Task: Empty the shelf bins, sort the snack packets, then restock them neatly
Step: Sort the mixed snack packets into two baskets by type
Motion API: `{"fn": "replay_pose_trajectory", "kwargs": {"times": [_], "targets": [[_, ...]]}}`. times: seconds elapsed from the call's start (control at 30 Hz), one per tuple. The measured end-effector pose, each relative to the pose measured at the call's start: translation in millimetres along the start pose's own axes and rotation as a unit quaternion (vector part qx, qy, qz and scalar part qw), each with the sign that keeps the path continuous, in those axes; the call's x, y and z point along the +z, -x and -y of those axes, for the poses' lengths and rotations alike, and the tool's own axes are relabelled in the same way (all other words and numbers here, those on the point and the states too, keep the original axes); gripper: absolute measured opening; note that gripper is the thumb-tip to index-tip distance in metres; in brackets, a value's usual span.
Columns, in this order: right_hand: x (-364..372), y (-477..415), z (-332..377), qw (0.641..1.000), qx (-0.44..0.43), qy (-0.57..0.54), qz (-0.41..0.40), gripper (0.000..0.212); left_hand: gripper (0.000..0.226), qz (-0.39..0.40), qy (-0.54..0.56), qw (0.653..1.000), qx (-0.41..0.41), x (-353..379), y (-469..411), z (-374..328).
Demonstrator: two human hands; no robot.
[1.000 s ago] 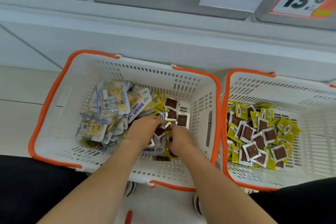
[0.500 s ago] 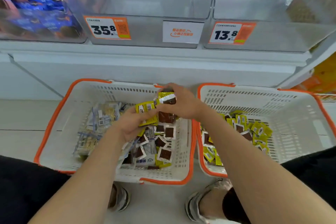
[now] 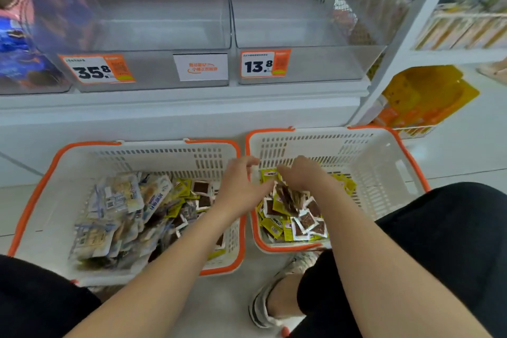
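Note:
Two white baskets with orange rims stand on the floor. The left basket (image 3: 35, 195) holds pale blue-white snack packets (image 3: 115, 200) mixed with some yellow and brown square packets (image 3: 201, 189). The right basket (image 3: 411, 162) holds a pile of yellow and brown packets (image 3: 304, 225). My left hand (image 3: 241, 186) hovers over the rims between the baskets, its fingers loose and holding nothing. My right hand (image 3: 301, 175) is over the right basket with its fingers pointing down. Blurred brown packets (image 3: 286, 196) are in the air just under both hands.
Above the baskets, two clear shelf bins (image 3: 153, 22) (image 3: 288, 14) stand bare behind price tags 35.8 and 13.8. A bin of blue packets (image 3: 16, 35) is at far left. Yellow bags (image 3: 422, 96) fill a low rack at right. My shoe (image 3: 263, 307) is on the floor.
Both hands lifted a handful of yellow and brown packets out of the left basket, carried them right, and now let them drop over the right basket. The view tilted up.

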State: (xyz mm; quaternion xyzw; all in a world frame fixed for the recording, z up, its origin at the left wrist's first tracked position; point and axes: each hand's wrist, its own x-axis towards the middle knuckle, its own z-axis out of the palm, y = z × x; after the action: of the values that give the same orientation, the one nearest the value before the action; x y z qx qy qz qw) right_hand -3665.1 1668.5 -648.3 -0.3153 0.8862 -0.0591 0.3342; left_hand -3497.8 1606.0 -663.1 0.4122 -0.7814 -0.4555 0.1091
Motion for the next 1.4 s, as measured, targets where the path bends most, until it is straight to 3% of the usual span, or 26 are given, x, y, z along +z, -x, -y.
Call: {"fn": "replay_pose_trajectory", "kwargs": {"times": [0.03,0.1,0.17,0.23,0.33,0.43,0.5,0.6,0.7,0.77,0.83,0.9,0.97,1.13,1.23,1.3,1.4], "targets": [[6,2,1,1.0,-0.018,0.004,-0.013,0.051,0.077,0.015,-0.075,0.997,0.018,-6,2,9],[21,5,9,0.997,-0.067,0.004,-0.024,0.037,0.095,0.127,-0.183,0.975,-0.003,-17,8,30],[44,9,20,0.994,-0.111,-0.003,0.006,0.041,0.113,0.244,-0.201,0.946,-0.069,-18,17,56],[66,17,29,0.991,-0.126,-0.029,0.034,0.047,0.112,0.283,-0.157,0.94,-0.112,-10,27,77],[82,19,33,0.991,-0.12,-0.067,0.001,0.053,0.081,0.243,-0.023,0.96,-0.135,1,34,88],[76,11,35,0.994,-0.095,-0.047,0.007,0.044,0.064,0.174,-0.044,0.98,-0.085,3,34,84],[69,7,43,0.996,-0.084,-0.012,-0.016,0.035,0.065,0.122,-0.03,0.99,-0.067,5,32,89],[73,3,69,0.983,-0.139,-0.018,-0.115,0.032,0.085,0.187,0.031,0.976,-0.103,-5,27,106],[94,-7,100,0.965,-0.249,-0.021,-0.079,0.029,0.064,0.246,0.101,0.949,-0.17,-35,17,136],[112,-17,116,0.958,-0.282,0.055,-0.007,0.032,0.033,0.175,-0.008,0.97,-0.168,-50,8,168],[132,-29,123,0.945,-0.291,0.142,0.042,0.026,0.009,0.101,-0.186,0.965,-0.153,-59,0,193],[155,-43,120,0.936,-0.273,0.206,0.082,0.015,0.026,0.079,-0.26,0.955,-0.12,-60,-8,214],[179,-55,114,0.927,-0.25,0.251,0.124,0.019,0.038,0.101,-0.29,0.95,-0.062,-55,-17,231],[248,-78,99,0.916,-0.212,0.305,0.152,0.064,0.062,0.124,-0.436,0.889,0.07,-43,-47,250],[280,-83,91,0.911,-0.197,0.335,0.137,0.079,0.077,0.128,-0.499,0.855,0.058,-47,-67,261],[290,-85,86,0.914,-0.193,0.334,0.127,0.077,0.089,0.15,-0.502,0.851,0.029,-49,-76,273],[296,-91,85,0.923,-0.182,0.32,0.11,0.093,0.093,0.173,-0.496,0.851,-0.001,-48,-80,281]]}}
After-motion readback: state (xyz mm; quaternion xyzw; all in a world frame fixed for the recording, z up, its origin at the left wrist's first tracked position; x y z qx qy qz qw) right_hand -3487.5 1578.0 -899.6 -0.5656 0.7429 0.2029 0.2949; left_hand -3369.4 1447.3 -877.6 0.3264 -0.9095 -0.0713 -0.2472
